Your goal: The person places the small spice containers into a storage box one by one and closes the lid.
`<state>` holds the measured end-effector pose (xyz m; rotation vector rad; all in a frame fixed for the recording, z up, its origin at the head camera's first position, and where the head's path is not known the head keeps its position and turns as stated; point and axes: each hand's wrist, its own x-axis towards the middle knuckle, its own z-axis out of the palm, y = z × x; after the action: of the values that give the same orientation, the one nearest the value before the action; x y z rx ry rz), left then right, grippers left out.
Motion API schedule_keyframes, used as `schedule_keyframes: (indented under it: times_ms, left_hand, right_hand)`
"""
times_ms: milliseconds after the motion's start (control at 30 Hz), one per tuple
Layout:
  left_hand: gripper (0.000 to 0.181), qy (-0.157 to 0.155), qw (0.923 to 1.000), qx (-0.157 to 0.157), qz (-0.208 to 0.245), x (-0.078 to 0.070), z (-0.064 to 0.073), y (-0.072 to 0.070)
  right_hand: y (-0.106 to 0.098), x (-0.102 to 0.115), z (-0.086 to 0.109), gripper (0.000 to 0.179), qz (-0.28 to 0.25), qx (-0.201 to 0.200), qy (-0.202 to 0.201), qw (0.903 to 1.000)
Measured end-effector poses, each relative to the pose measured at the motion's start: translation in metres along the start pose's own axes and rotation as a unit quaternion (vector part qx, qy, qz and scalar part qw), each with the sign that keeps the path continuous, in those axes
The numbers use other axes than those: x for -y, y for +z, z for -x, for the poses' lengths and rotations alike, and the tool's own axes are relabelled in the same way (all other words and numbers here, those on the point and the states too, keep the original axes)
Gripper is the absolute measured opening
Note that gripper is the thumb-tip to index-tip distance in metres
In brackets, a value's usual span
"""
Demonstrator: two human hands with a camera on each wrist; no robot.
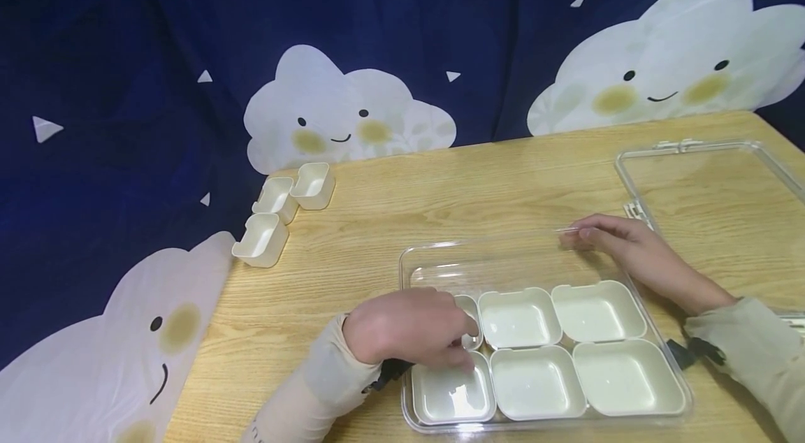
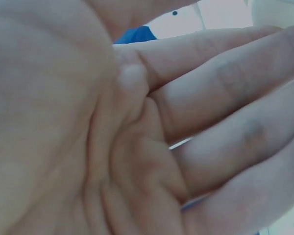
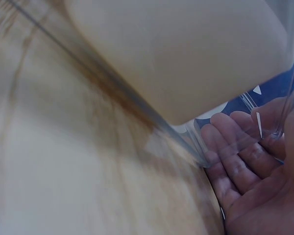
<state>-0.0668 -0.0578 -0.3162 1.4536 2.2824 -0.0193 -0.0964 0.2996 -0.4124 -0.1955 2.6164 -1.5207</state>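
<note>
A clear plastic box (image 1: 497,258) holds several cream cups in two rows, with a bare strip along its far side. My left hand (image 1: 409,328) is over the left end, fingertips at the rims of the far-left cup (image 1: 468,303) and the near-left cup (image 1: 449,397). In the left wrist view its fingers (image 2: 225,83) stretch out fairly straight, thumb apart from them. The back of this hand hides much of the far-left cup. With my right hand (image 1: 619,247) I hold the box's far right corner; its fingers (image 3: 235,161) wrap the clear wall.
Three small cream cups (image 1: 260,240) stand in a group at the table's far left edge. A clear lid-like frame (image 1: 641,202) with white latches lies on the wooden table (image 1: 352,247) to the right. Behind hangs a dark blue cloth (image 1: 377,3) with clouds.
</note>
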Motion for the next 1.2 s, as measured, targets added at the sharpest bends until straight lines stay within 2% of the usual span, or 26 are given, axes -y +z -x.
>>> schedule_keyframes:
  times_ms: [167,433,533,667,767,900,1033,1200]
  left_hand:
    - [0.025,0.008,0.9998,-0.020,0.000,0.002,0.001,-0.002]
    - [0.020,0.013,0.9970,-0.074,-0.017,0.004,0.002,-0.006]
    - [0.020,0.028,0.9948,-0.095,-0.023,0.007,0.001,-0.006]
    - [0.021,0.056,0.9910,-0.122,-0.004,0.014,0.003,-0.008]
    - [0.021,0.071,0.9842,-0.162,0.005,0.021,0.005,-0.011]
    - [0.021,0.069,0.9723,-0.222,0.023,0.033,0.008,-0.013]
    - [0.020,0.061,0.9631,-0.256,0.055,0.043,0.011,-0.014]
    - [0.018,0.050,0.9478,-0.308,0.064,0.054,0.012,-0.014]
  right_hand:
    - [0.000,-0.001,0.000,0.033,0.000,-0.001,0.000,1.0000]
    - [0.000,-0.001,0.000,0.033,-0.004,0.000,-0.003,1.0000]
    - [0.000,-0.001,-0.001,0.033,-0.008,0.001,-0.006,0.9999]
    - [0.000,-0.001,-0.001,0.033,-0.011,0.001,-0.010,0.9999]
    - [0.001,-0.001,-0.001,0.033,-0.011,0.002,-0.010,0.9999]
    - [0.001,0.000,-0.002,0.032,-0.008,0.003,-0.010,0.9999]
    - [0.000,-0.001,-0.002,0.032,-0.006,0.002,-0.011,0.9999]
    - [0.000,-0.002,-0.001,0.032,-0.007,0.002,-0.009,0.9999]
